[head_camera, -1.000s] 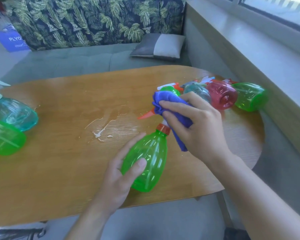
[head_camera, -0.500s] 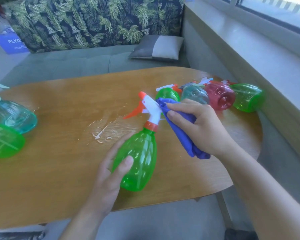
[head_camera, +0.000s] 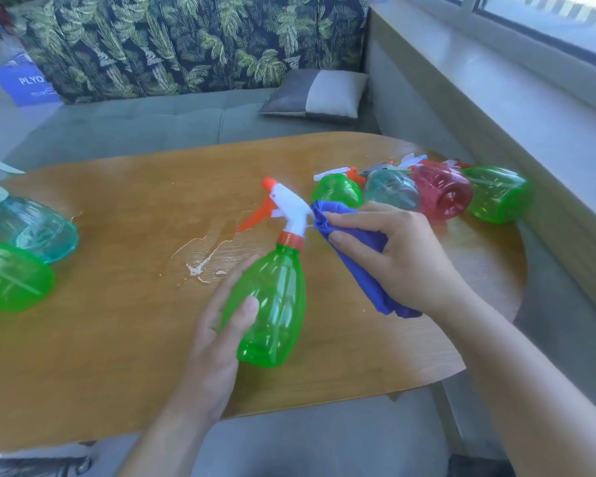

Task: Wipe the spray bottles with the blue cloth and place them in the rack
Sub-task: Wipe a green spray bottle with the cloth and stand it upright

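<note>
A green spray bottle (head_camera: 276,304) with a white and orange trigger head leans over the wooden table (head_camera: 117,339). My left hand (head_camera: 217,325) grips its body from the left, thumb across the front. My right hand (head_camera: 403,256) holds the bunched blue cloth (head_camera: 362,256) against the back of the white spray head. No rack is in view.
Several bottles lie on their sides at the table's far right: green (head_camera: 338,191), teal (head_camera: 391,191), red (head_camera: 443,192), green (head_camera: 498,194). A teal bottle (head_camera: 31,228) and a green one (head_camera: 11,277) lie at the left edge. A wet smear (head_camera: 200,263) marks the middle.
The cloth has come off the spray head, which now shows fully; my right hand slid it to the head's back. The bottle has shifted slightly left in my left hand.
</note>
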`<move>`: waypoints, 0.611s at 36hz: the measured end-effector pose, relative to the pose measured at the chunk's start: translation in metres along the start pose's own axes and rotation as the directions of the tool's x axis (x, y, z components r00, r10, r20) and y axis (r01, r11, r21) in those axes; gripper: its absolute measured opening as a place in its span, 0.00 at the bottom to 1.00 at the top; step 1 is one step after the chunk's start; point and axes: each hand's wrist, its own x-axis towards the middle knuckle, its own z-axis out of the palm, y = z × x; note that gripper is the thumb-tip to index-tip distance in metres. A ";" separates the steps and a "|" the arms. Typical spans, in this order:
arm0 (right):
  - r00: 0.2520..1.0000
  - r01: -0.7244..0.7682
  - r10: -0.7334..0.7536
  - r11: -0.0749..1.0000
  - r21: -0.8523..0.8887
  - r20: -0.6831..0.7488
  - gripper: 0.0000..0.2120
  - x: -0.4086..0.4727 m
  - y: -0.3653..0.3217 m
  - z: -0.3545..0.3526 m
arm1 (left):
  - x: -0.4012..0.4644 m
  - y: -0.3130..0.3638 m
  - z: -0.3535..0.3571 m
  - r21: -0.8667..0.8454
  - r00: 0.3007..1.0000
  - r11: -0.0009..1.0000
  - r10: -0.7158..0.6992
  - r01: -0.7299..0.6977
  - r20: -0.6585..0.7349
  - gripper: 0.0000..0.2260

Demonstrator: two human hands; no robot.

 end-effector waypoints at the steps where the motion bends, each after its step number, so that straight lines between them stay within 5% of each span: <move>1: 1.000 -0.004 0.005 0.999 -0.041 0.028 0.09 0.001 0.003 -0.002 | 0.001 0.000 -0.001 0.004 1.000 1.000 0.002 -0.002 -0.011 0.33; 8: 0.948 0.124 -0.155 0.984 -0.128 -0.277 0.10 0.002 -0.004 -0.007 | 0.000 0.000 0.006 0.085 0.997 0.996 -0.012 0.006 0.077 0.31; 12: 0.913 0.278 -0.324 0.938 -0.205 -0.248 0.11 -0.001 -0.010 0.000 | -0.003 -0.001 0.013 0.174 0.983 0.985 -0.025 -0.006 0.180 0.26; 17: 0.902 0.158 -0.268 0.935 -0.318 -0.339 0.10 0.001 -0.002 0.001 | -0.003 -0.002 0.011 0.174 0.986 0.984 -0.005 -0.024 0.165 0.24; 22: 0.884 0.304 -0.380 0.909 -0.284 -0.271 0.10 -0.002 -0.008 0.002 | -0.002 0.004 0.010 0.178 0.985 0.983 0.001 -0.032 0.175 0.26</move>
